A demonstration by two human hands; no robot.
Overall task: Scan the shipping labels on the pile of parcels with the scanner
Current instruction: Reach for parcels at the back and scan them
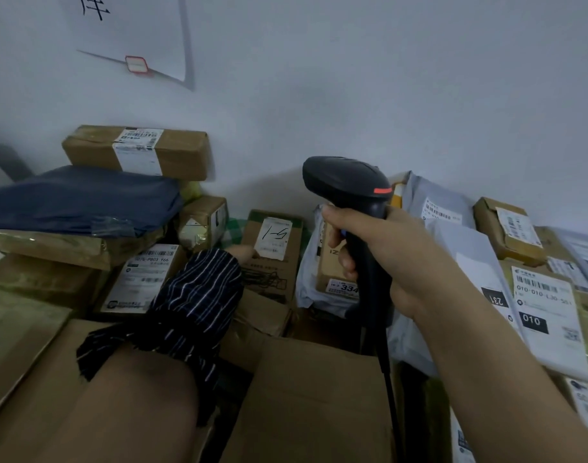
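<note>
My right hand [383,252] grips the handle of a black barcode scanner [347,183], held upright above the pile with its head pointing left and its cable hanging down. My left hand [244,251] reaches forward out of a striped sleeve. Only a small part of it shows, at the edge of a white handwritten label [275,238] on a brown parcel [272,279]. Right of that parcel, a small box with a "334" sticker [332,265] stands partly behind the scanner. A flat box with a barcode label [142,279] lies left of the sleeve.
Parcels fill the space up to the white wall: a taped box [135,152] on a dark blue bag [78,198] at left, and grey mailers [436,208] and labelled boxes [546,312] at right. An open cardboard carton [319,396] sits close in front. A paper sheet [135,31] hangs on the wall.
</note>
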